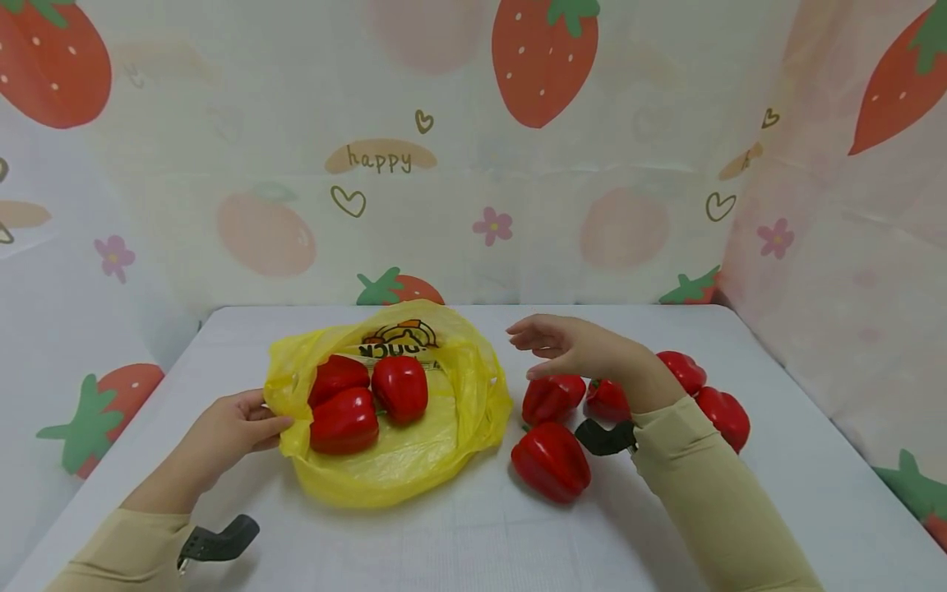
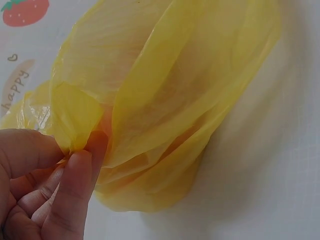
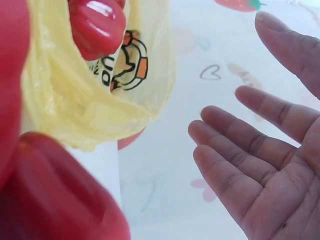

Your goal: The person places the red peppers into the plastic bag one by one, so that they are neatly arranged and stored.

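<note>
A yellow plastic bag [image 1: 414, 485] lies on the table with its mouth spread wide, three red bell peppers [image 1: 400, 390] inside it. My left hand [image 1: 240, 423] pinches the bag's left rim between thumb and fingers; the left wrist view shows the gathered plastic [image 2: 75, 117] at the fingertips. To the right of the bag, my right hand [image 1: 580, 345] hovers above several loose red bell peppers [image 1: 551, 463], holding nothing. Its fingers [image 3: 235, 185] are extended and spread in the right wrist view, apart from the bag and the peppers.
More red bell peppers [image 1: 723, 418] lie behind and right of my right forearm, partly covered by it. The white table [image 1: 459, 551] reaches back to a curtain [image 1: 473, 99] printed with strawberries, hearts and flowers. A dark strap piece [image 1: 222, 540] sticks out from the left sleeve.
</note>
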Tool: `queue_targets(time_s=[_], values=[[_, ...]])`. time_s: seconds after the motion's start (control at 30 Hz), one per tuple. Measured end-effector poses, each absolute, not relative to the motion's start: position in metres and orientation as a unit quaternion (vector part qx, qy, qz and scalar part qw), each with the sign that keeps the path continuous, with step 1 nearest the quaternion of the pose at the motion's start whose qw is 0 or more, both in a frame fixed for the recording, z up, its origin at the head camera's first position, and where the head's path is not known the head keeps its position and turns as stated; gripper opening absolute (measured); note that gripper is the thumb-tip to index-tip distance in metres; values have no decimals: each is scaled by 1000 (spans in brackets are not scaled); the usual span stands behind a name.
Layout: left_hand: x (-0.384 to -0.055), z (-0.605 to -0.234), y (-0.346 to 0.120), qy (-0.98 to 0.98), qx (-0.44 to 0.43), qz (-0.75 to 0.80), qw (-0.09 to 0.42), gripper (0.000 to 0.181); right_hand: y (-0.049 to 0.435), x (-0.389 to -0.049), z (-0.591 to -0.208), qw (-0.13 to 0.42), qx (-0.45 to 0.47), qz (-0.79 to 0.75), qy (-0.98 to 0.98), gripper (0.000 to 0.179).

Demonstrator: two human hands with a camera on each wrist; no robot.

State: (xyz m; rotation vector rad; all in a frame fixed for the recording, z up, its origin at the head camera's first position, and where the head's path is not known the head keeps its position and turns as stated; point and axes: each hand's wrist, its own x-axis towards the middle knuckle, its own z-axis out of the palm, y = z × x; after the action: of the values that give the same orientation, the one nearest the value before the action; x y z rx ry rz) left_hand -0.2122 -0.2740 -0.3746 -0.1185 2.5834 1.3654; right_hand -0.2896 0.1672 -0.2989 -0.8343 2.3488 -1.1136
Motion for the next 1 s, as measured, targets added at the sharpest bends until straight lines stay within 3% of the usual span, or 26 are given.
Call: queue_targets(time_s=[0.43,1.0], values=[[-212,-377,-273,880,-44,460,107,61,192,-275,-318,203,-289,-414,839,55],[-211,-377,-273,878,-46,464,110,62,218,-253,-358,239,-299,-476,792,52]])
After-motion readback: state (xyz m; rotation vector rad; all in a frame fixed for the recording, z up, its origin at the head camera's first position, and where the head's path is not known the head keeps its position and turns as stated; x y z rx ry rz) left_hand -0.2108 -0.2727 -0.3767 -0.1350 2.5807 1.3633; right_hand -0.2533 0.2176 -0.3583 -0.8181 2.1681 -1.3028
